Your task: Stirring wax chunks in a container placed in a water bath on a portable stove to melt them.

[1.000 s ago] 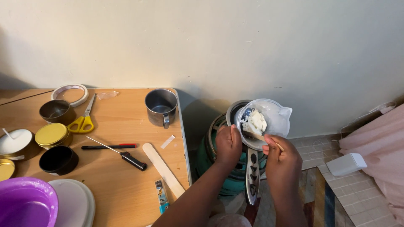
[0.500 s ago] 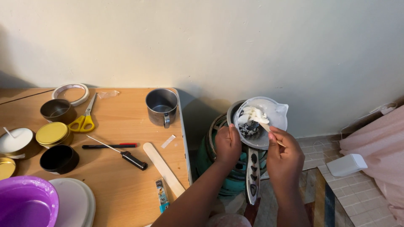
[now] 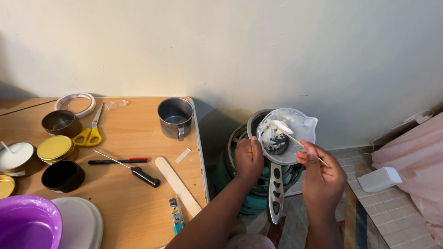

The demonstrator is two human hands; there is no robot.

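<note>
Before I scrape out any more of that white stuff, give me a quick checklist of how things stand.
1. Left hand grips the clear plastic cup at its rim: ok.
2. Cup tilted over the pan on the green burner: ok.
3. Right hand holds the thin wooden stick, tip inside the cup: ok.
4. White lump left clinging to the cup wall: not ok, not yet out.
5. Burner lit: cannot tell.
6. Pan handle juts toward the person, between the forearms: not ok.
</note>
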